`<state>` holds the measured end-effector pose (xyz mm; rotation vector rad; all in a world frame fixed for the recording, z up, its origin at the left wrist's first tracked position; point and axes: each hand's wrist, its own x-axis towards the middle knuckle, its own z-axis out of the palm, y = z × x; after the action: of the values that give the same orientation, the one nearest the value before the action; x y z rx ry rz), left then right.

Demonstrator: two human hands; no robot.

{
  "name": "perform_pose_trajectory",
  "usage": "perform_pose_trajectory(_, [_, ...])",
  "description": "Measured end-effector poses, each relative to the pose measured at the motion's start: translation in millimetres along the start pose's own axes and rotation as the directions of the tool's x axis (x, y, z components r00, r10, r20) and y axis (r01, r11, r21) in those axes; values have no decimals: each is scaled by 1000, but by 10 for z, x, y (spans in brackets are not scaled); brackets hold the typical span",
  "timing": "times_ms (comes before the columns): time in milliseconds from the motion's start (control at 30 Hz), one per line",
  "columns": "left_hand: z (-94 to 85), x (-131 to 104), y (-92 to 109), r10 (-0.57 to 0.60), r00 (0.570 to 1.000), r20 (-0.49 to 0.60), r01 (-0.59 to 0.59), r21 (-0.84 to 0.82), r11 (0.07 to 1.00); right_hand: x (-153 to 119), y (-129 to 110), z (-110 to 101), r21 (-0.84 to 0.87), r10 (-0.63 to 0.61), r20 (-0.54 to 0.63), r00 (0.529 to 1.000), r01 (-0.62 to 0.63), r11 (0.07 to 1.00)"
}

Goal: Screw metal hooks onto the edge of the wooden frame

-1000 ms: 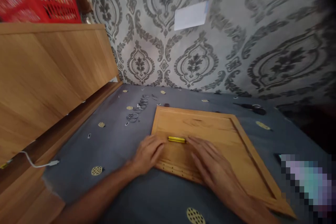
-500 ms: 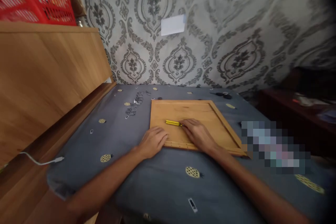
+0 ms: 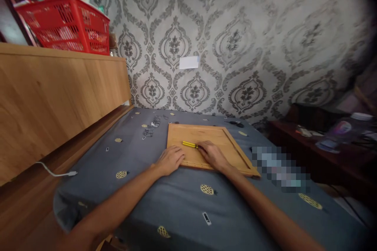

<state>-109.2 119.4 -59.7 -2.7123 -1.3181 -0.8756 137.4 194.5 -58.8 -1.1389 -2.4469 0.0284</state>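
Fabric (image 3: 176,204) is showing in front of the wooden board (image 3: 218,137). My left hand (image 3: 172,159) is resting palm-down on the board's near-left corner, gripping nothing. Right hand (image 3: 213,155) is touching the yellow tool (image 3: 190,144) lying on the board; can't tell if I'm pinching it. Versus a second ago, my right fingers are curling more, so handling is probably centring on the tool. Metal bits (image 3: 149,132) are lying left of the board's far end.
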Motion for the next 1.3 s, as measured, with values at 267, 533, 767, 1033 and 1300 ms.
perform_pose_trajectory(267, [-464, 68, -824, -364, 911, -193, 374, 17, 927, 1, 77, 35, 23, -12, 3, 1000, 12, 1000])
perform_pose_trajectory(533, [-766, -213, -1599, -557, 806, -201, 580, 77, 811, -20, 132, 54, 70, -30, -38, 999, 33, 997])
perform_pose_trajectory(767, [-693, -319, -1800, -544, 834, -92, 550, 60, 833, -27, 132, 31, 92, -36, -69, 997, 43, 995])
perform_pose_trajectory(1033, [-740, -379, -1827, -502, 859, -102, 505, 5, 863, -30, 83, -16, 96, -36, -108, 994, 46, 994])
perform_pose_trajectory(1300, [-741, -389, -1794, -495, 864, -89, 487, -98, 868, -17, 79, -18, 99, -37, -114, 993, 48, 994])
